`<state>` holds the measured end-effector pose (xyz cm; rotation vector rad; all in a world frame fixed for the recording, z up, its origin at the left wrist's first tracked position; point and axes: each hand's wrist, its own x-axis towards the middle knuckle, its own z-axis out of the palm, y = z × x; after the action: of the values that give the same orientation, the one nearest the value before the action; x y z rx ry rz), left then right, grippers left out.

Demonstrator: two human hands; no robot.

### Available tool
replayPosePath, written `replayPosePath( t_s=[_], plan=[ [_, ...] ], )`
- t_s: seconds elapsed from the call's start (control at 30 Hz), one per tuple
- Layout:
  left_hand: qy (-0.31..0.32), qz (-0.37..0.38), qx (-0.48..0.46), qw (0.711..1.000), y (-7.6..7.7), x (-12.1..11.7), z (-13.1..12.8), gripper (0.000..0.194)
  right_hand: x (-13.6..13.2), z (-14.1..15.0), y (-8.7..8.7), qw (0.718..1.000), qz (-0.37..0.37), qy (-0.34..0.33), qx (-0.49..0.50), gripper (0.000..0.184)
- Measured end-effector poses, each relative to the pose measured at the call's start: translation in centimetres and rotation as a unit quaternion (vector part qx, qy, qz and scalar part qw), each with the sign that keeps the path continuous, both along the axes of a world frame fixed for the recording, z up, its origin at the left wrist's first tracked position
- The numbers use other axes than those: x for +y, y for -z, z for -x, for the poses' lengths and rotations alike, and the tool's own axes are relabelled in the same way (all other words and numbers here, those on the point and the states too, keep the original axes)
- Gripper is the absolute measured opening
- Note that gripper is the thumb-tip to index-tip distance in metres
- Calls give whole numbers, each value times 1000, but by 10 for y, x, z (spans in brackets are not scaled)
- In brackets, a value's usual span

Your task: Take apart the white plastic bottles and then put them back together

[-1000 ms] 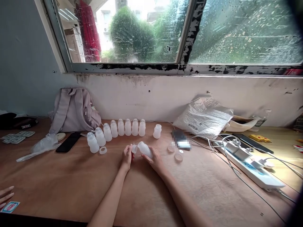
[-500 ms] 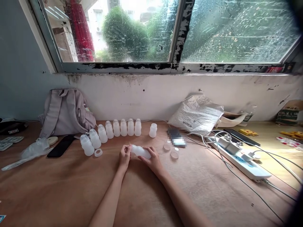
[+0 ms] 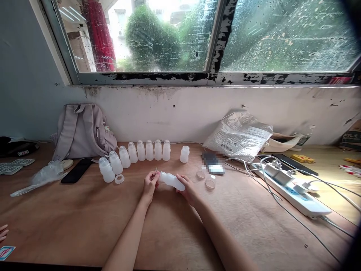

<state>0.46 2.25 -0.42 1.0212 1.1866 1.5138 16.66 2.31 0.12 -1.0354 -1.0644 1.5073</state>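
Note:
A translucent white baby bottle (image 3: 172, 181) lies nearly sideways between my hands, its neck toward the left. My right hand (image 3: 189, 191) is closed around its base end. At the neck, my left hand (image 3: 150, 184) pinches with thumb and fingers; a small thin tip pokes up there, too small to name. Beyond my hands several similar bottles (image 3: 141, 151) stand upright in a curved row. One separate bottle (image 3: 184, 154) stands to their right. A white ring (image 3: 119, 178) lies beside the row's near end. Clear round caps (image 3: 210, 183) lie to the right of my right hand.
A grey backpack (image 3: 84, 131), a black phone (image 3: 76, 171) and a plastic bag (image 3: 46, 175) sit at left. On the right are a silver padded bag (image 3: 238, 135), a white power strip (image 3: 304, 199) and loose cables. Another person's fingers (image 3: 3, 233) show at the left edge.
The bottle in my hands has tilted a little, with its base end lower and to the right. Another person's fingers have appeared at the left edge. The view has shifted slightly.

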Motion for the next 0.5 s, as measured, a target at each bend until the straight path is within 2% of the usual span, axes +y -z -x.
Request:
replayPosePath(
  t_s=[0.1, 0.17, 0.23, 0.37, 0.5],
  plan=[
    [15, -9, 6, 1000, 0, -2, -2, 34, 2, -3, -3, 997, 64, -18, 34, 35],
    [19, -10, 12, 1000, 0, -3, -3, 34, 3, -6, -3, 993, 111, -33, 24, 38],
    [20, -10, 16, 1000, 0, -3, -3, 35, 3, -8, -2, 992, 120, -32, -5, 37],
    [24, -3, 22, 999, 1, -3, -1, 34, 0, -8, -3, 997, 36, -9, -62, 33],
    [25, 13, 11, 1000, 2, -3, 0, 35, -3, -6, -8, 998, -39, 8, -48, 29]
  ],
)
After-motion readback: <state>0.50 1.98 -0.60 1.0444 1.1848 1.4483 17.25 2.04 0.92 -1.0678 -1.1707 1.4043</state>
